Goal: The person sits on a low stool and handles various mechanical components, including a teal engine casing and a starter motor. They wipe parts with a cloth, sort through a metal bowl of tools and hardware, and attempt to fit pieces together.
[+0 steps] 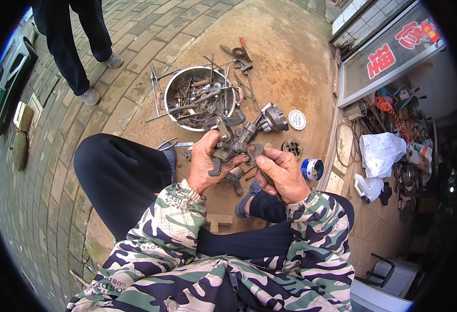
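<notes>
In front of my lap, both hands hold a dark, greasy metal jaw puller (240,144) with hooked arms and a central shaft. My left hand (202,164) is closed round its left side, one hooked arm sticking out below the fingers. My right hand (284,172) pinches a hooked arm at the right between thumb and fingers. Just beyond the puller lies a dirty cylindrical metal housing (274,117). A round metal part with holes (291,147) rests near my right hand. Below the hands, a metal fitting (235,182) is partly hidden.
Beyond my hands stands a metal basin (169,87) heaped with tools. More tools (243,62) lie behind it. At right are a white lid (297,120), a blue can (312,169) and a cluttered doorway with a white jug (368,187). A person (72,47) stands far left.
</notes>
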Demonstrator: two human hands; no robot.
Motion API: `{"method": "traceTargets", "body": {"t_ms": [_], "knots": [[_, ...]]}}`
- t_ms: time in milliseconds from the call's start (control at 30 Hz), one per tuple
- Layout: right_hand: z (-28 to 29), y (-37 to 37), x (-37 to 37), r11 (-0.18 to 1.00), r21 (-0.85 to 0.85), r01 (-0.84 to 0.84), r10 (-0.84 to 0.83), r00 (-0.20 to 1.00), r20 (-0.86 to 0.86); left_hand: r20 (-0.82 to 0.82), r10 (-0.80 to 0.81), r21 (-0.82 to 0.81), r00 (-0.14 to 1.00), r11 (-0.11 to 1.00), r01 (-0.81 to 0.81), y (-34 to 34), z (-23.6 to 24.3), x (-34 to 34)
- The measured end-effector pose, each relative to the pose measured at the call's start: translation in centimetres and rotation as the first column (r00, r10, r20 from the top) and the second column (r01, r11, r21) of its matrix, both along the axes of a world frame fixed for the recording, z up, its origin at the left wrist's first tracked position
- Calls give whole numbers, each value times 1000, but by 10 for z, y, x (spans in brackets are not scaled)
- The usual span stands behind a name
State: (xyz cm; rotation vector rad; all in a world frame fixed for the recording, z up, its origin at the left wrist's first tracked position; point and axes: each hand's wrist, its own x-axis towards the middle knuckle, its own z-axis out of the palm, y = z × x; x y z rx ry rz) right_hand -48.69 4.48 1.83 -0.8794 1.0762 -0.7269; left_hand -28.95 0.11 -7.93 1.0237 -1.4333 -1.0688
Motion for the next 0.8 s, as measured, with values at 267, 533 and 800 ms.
{"method": "traceTargets", "body": {"t_ms": [267,533,800], "knots": [[-8,4,1,998,34,54,-57,995,86,91,35,-55,995,998,-30,0,-3,1],[-3,4,1,995,72,70,-84,974,208,-112,28,-68,993,997,-35,-2,-24,-5],[-3,2,1,1000,5,-3,2,994,111,-22,35,-63,999,997,-36,2,-5,-2]]}}
